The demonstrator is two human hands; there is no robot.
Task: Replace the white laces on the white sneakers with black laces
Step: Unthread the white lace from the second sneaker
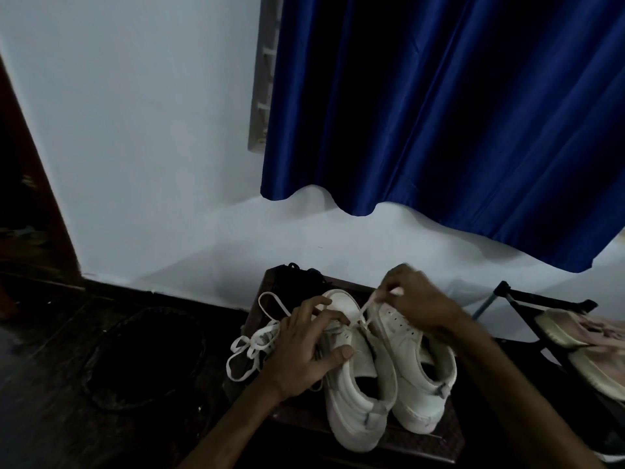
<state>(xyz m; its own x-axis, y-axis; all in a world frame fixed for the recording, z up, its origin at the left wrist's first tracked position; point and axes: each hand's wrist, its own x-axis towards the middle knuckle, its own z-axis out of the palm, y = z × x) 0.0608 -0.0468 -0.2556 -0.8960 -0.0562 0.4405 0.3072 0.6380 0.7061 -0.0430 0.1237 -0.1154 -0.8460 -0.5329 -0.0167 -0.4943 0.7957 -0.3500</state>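
On the table [422,441], leftmost, a pulled-out white lace [253,346] lies loose, black laces [304,275] behind it; my left hand [304,350] grips the left sneaker [355,421]; my right hand [419,299] fingers pinch the remaining lace [367,308] at the right sneaker [402,336] toe; unlacing, I judge, is nearly done; next comes a steady pull clear.
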